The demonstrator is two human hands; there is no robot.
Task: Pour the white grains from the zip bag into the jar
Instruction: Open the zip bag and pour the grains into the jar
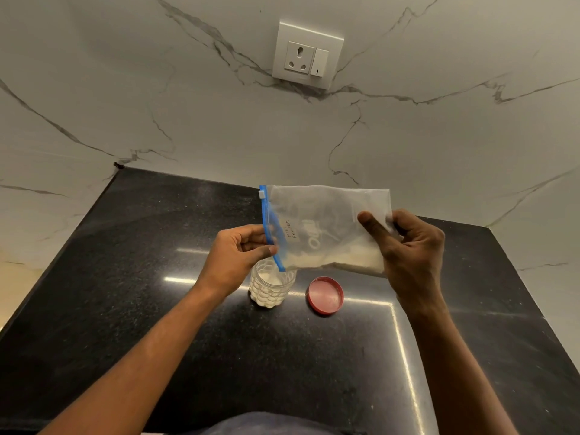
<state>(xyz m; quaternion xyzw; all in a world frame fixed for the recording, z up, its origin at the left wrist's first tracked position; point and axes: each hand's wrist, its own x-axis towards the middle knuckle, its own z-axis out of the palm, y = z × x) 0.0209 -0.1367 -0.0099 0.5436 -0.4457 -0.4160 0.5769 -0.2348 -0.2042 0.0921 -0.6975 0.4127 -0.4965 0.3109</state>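
Two-handed grip: bag (329,215) reads "powder".

Clear plastic bag (326,221), glossy black counter (157,293)

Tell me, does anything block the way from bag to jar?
Nothing visible. The red lid lies on the counter beside the jar, and the zip bag hangs with its blue corner right over the open mouth.

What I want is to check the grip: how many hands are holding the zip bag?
2. The left hand pinches the zip bag at its blue zipper edge, above the jar; the right hand grips the opposite end. No other hands in view.
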